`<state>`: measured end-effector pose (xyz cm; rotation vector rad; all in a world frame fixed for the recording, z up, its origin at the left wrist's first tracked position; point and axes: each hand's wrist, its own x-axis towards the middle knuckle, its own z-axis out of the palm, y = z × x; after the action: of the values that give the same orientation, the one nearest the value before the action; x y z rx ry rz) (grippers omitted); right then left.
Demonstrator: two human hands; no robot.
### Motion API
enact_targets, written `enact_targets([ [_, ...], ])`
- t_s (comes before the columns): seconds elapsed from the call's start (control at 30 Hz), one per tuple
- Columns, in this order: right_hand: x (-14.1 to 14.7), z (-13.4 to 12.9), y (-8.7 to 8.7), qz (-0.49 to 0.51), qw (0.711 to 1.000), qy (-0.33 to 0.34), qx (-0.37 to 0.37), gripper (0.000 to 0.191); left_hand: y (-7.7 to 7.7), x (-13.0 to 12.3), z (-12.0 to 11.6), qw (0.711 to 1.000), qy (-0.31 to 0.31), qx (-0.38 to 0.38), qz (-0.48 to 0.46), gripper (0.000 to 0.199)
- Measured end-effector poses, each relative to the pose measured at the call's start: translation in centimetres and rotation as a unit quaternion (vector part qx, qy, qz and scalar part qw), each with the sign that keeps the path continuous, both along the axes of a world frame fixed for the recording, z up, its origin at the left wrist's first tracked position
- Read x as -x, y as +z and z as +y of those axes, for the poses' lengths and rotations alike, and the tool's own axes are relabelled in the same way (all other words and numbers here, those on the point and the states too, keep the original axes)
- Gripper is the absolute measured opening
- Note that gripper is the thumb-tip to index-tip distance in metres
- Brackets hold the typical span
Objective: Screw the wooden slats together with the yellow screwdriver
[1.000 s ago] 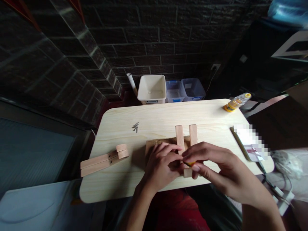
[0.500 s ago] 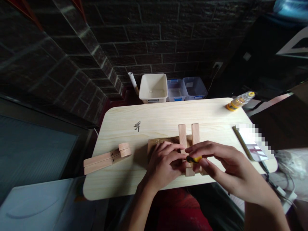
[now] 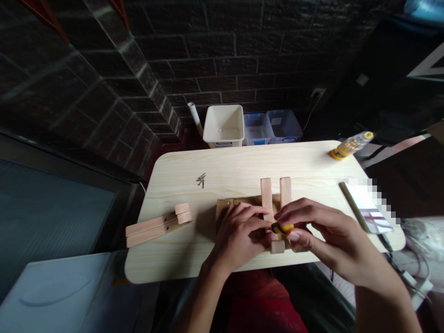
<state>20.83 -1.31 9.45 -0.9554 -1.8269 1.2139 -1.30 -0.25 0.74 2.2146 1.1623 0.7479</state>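
My right hand [image 3: 322,236] grips a small yellow and black screwdriver [image 3: 283,228] between thumb and fingers, its handle pointing left toward my other hand. My left hand [image 3: 239,231] lies over a brown box-like block [image 3: 221,207], with its thumb and index finger closed at the left wooden strip [image 3: 267,192], by the screwdriver's end. What sits right at that end is hidden by the fingers. A second wooden strip [image 3: 286,188] runs parallel on the right, partly under my right hand. A short wood piece [image 3: 277,247] shows at the near end of the left strip.
On the left of the table [image 3: 229,162] lie joined wooden strips [image 3: 152,230] with dark holes. Several screws [image 3: 201,179] sit in a small pile. A clear bottle-like container with yellow ends [image 3: 350,146] and a phone-like slab [image 3: 367,208] are on the right. Bins [image 3: 225,144] stand behind.
The whole view has shifted slightly, so things appear a little further right. Both hands stay in nearly the same place on the wood, with the screwdriver still in the right hand.
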Motion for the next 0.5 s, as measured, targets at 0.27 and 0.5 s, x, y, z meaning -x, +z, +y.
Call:
enact_targets([
  [0.27,0.2,-0.1,0.2,-0.006,1.000,0.004,-0.004,0.022,0.1,0.1,0.0,1.000,0.000,0.000,-0.001,0.015],
  [0.5,0.7,-0.4,0.9,-0.039,0.998,0.054,0.016,0.023,-0.1,0.2,0.1,1.000,0.002,-0.004,-0.009,0.014],
])
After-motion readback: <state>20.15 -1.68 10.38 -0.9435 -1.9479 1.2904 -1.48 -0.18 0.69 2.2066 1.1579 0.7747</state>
